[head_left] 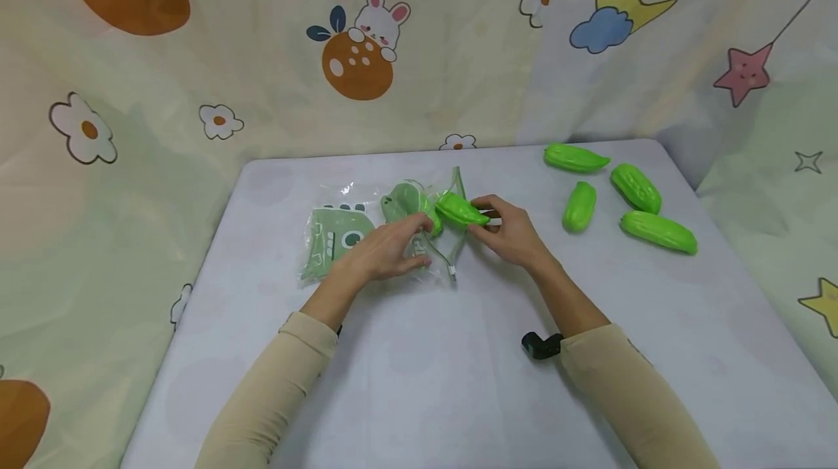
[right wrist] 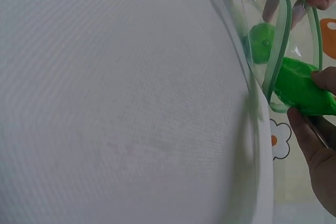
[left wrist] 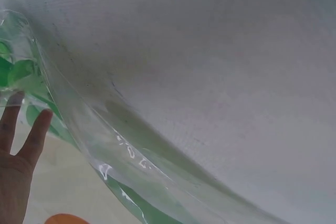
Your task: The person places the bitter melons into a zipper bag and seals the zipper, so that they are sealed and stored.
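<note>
A clear zip bag [head_left: 314, 254] with a green cartoon face printed on it lies on the table, its green-rimmed mouth [right wrist: 287, 35] spread toward the right. My left hand [head_left: 388, 247] holds the bag near the mouth, with some fingers behind the film in the right wrist view. My right hand [head_left: 513, 234] grips a bright green toy bitter melon [head_left: 460, 209] by its pointed end. The melon's other end is inside the bag's mouth. Another green melon [right wrist: 261, 43] shows through the film, deeper in the bag.
Several more green melons, one of them a short melon [head_left: 579, 207], lie at the table's back right. The white table [head_left: 445, 382] ends at a cartoon-printed cloth [head_left: 275, 83] behind. A black device [head_left: 542, 345] sits at my right wrist.
</note>
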Action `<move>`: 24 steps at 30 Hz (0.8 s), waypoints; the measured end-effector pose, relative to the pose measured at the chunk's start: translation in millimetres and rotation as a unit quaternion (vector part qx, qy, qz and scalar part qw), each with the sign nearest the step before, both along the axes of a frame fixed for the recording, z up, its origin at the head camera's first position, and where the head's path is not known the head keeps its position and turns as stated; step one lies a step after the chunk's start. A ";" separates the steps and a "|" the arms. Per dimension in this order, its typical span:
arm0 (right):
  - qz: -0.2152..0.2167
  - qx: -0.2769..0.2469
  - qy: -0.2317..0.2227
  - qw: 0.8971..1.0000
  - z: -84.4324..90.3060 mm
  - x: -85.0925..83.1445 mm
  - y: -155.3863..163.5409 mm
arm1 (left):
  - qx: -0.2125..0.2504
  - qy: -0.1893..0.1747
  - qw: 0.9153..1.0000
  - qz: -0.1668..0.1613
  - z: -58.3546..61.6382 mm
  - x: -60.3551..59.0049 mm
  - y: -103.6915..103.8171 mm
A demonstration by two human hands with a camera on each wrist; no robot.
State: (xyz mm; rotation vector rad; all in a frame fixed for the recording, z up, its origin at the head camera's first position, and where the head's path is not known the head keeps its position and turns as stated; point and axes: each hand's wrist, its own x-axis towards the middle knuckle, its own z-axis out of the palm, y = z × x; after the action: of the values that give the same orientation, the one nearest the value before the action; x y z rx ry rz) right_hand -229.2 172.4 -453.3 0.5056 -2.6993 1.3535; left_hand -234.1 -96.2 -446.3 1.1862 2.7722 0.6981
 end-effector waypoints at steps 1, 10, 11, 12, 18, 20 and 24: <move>-0.001 -0.005 0.000 1.000 -0.6 -0.4 -0.1 | -0.001 -0.001 1.000 -0.002 -0.3 -0.4 0.4; -0.009 -0.036 0.006 0.999 -4.6 -5.4 -1.3 | -0.007 0.000 1.000 -0.001 0.7 -1.3 1.8; -0.011 -0.035 0.007 0.999 -4.4 -6.1 -1.3 | -0.006 0.001 1.000 -0.002 0.6 -1.4 1.9; -0.012 -0.036 0.007 0.999 -4.0 -6.4 -1.6 | -0.007 0.002 1.000 -0.003 0.6 -1.3 2.0; -0.009 -0.043 -0.001 0.999 -3.7 -9.1 -5.1 | -0.008 0.008 1.000 -0.002 1.5 -0.3 2.0; -0.009 -0.046 0.000 0.999 -4.9 -10.0 -5.9 | -0.008 0.009 1.000 -0.004 1.7 -0.3 2.1; -0.012 -0.044 0.011 0.999 -6.8 -12.8 -7.1 | -0.009 0.012 1.000 -0.015 2.8 -1.0 3.3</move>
State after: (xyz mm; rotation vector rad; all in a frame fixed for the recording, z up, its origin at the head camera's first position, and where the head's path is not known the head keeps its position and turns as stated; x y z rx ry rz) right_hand -242.0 165.3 -460.1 0.4753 -2.6071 1.4441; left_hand -235.1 -93.0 -443.5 1.2384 2.7672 0.6608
